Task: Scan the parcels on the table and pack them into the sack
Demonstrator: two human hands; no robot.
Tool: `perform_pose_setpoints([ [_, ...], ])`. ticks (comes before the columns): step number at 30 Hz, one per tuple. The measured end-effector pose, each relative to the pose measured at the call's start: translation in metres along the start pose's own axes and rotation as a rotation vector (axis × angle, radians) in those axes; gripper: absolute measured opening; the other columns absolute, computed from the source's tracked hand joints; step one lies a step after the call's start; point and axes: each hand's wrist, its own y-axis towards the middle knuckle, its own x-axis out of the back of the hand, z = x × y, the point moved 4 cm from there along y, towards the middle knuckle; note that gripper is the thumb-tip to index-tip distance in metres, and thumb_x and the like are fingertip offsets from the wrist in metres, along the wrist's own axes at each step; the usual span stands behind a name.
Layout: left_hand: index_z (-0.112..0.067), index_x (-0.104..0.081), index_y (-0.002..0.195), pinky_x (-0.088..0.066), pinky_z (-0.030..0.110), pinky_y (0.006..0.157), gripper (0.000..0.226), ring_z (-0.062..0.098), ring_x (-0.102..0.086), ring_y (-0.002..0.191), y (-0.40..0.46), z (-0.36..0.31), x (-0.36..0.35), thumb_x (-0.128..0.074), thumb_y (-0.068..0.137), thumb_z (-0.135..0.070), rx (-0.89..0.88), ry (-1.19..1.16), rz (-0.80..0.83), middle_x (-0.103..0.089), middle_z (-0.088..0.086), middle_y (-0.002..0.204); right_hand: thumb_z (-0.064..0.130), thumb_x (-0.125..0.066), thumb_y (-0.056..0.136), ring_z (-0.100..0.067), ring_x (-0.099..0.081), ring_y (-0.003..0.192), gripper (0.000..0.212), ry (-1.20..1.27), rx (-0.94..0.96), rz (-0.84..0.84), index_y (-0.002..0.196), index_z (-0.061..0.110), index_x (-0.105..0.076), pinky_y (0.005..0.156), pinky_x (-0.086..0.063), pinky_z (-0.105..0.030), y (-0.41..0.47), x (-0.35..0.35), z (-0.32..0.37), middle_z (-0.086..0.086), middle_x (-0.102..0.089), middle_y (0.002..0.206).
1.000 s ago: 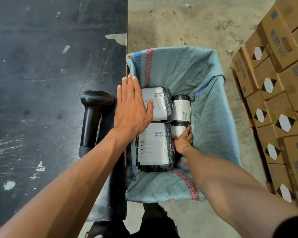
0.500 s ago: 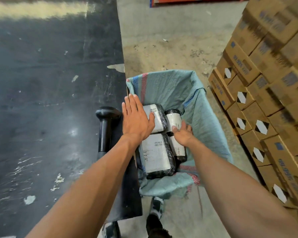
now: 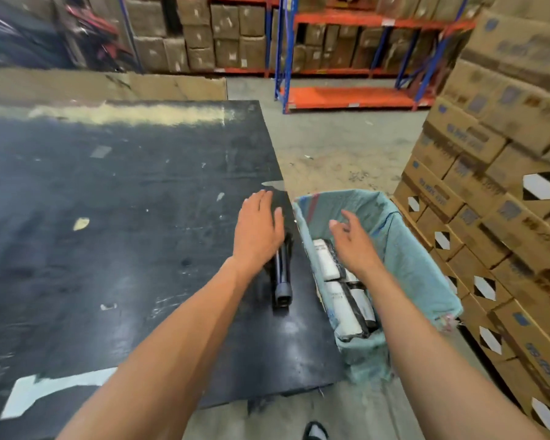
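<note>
A teal woven sack (image 3: 407, 249) stands open against the right edge of the black table (image 3: 108, 217). Inside it lie several black-wrapped parcels with white labels (image 3: 343, 306). My right hand (image 3: 353, 242) hovers above the sack's mouth, fingers spread, holding nothing. My left hand (image 3: 258, 227) is flat and open over the table's edge, covering the head of the black handheld scanner (image 3: 281, 281), which lies on the table with its handle toward me. No parcel shows on the table top.
Stacked cardboard boxes (image 3: 496, 217) form a wall just right of the sack. Orange and blue shelving (image 3: 346, 58) with boxes stands across the concrete floor. A flat cardboard sheet (image 3: 108, 85) lies beyond the table's far edge. My shoe (image 3: 315, 431) is at the bottom.
Both hands have lifted off the parcels in the sack. My left hand moved left over the scanner, my right hand rose above the sack. The view tilted up to show the shelving.
</note>
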Motion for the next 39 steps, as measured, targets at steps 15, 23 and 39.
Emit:
perform_pose_setpoints([
  [15,-0.001,0.000,0.159,0.008,0.042,0.125,0.075,0.029,0.011,0.155,-0.109,0.113,0.007,-0.011,0.105,-0.052,0.163,0.420,0.497,0.009,0.017,0.167,0.034,-0.047,0.109,-0.045,-0.059,0.128,0.086,-0.626,0.047,0.001,0.167,0.016,0.013,0.099,-0.049,-0.051,-0.063,-0.122,0.060,-0.025,-0.045,0.154],
  [23,-0.001,-0.001,0.159,0.007,0.042,0.125,0.076,0.029,0.009,0.155,-0.108,0.111,0.007,-0.011,0.105,-0.053,0.158,0.419,0.478,0.006,0.018,0.167,0.024,-0.044,0.110,-0.046,-0.062,0.117,0.078,-0.615,0.085,-0.090,0.169,0.016,0.007,0.084,-0.047,-0.046,-0.031,-0.109,0.056,-0.026,-0.056,0.143],
  [39,-0.005,0.004,0.160,0.014,0.038,0.123,0.087,0.024,0.016,0.154,-0.106,0.111,0.007,0.008,0.093,-0.061,0.191,0.396,0.486,0.014,0.013,0.166,0.042,-0.051,0.107,-0.042,-0.052,0.135,0.085,-0.401,0.075,-0.136,0.169,0.021,0.004,0.101,-0.047,-0.051,-0.013,-0.091,0.047,-0.021,-0.039,0.159],
])
